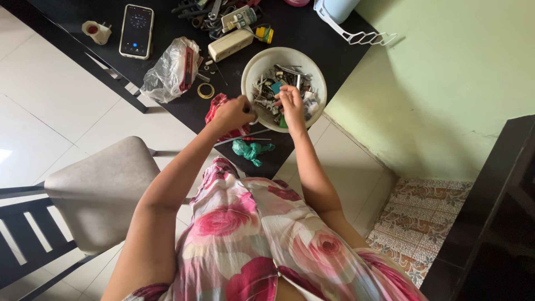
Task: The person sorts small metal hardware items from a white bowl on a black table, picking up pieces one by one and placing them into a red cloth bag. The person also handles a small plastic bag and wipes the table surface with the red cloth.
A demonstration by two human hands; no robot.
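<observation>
White bowl stands at the near edge of the black table; it holds a heap of small metal hardware, with a blue piece and a green piece among it; single items cannot be made out. Right hand reaches into the bowl, fingers pinched on a small part too small to identify; left hand is curled closed at the bowl's rim, its contents hidden. Clear plastic bag lies left of the bowl, contents partly red, otherwise unclear; a phone lies beyond it; a green crumpled bag and a screwdriver lie near the table edge; tools at the far edge are cut off.
</observation>
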